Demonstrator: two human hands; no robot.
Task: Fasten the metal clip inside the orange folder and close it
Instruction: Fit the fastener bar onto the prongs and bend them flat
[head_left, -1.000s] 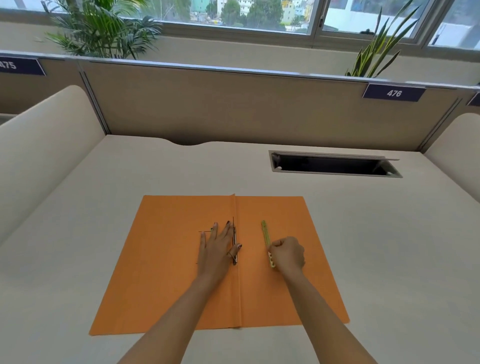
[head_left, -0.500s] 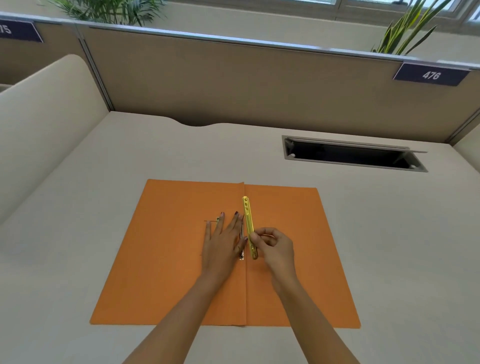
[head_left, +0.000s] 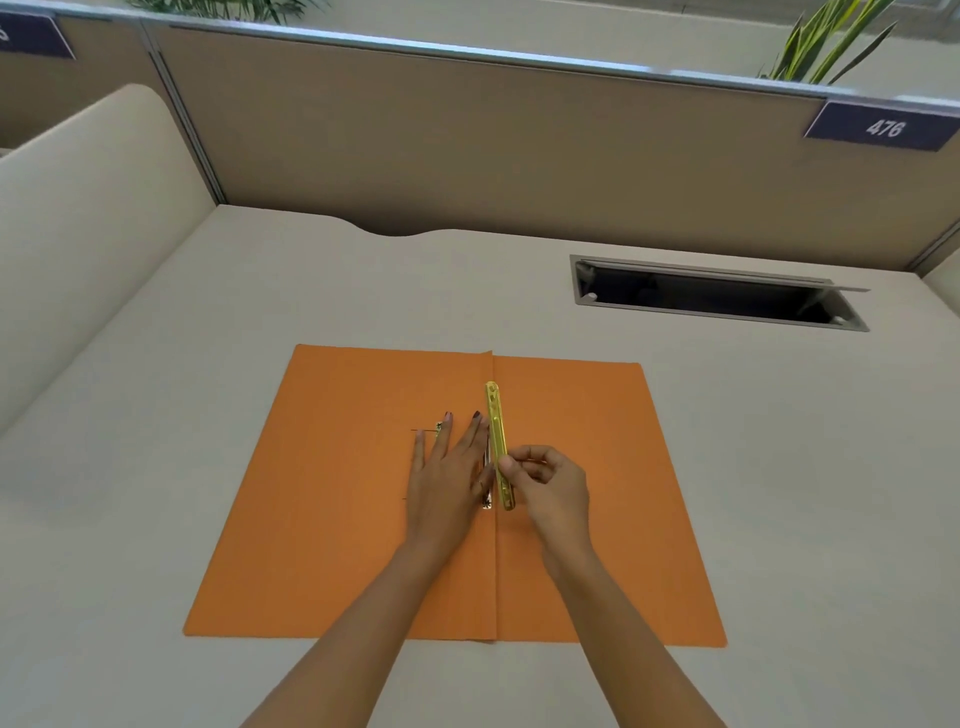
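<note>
The orange folder (head_left: 332, 519) lies open and flat on the beige desk, its fold running down the middle. My left hand (head_left: 447, 478) presses flat on the left leaf beside the fold, fingers spread, partly covering a thin metal fastener (head_left: 487, 501) fixed there. A long yellow metal clip bar (head_left: 497, 431) stands along the fold, just right of my left fingers. My right hand (head_left: 550, 488) pinches its lower part between thumb and fingers.
A rectangular open cable slot (head_left: 711, 296) is cut into the desk at the back right. Beige partition walls (head_left: 467, 150) close the back and left sides. A sign reading 476 (head_left: 883, 127) hangs at the upper right.
My right hand picked the yellow clip bar off the right leaf and brought it left to the fold. My left hand stayed flat. The camera tilted downward.
</note>
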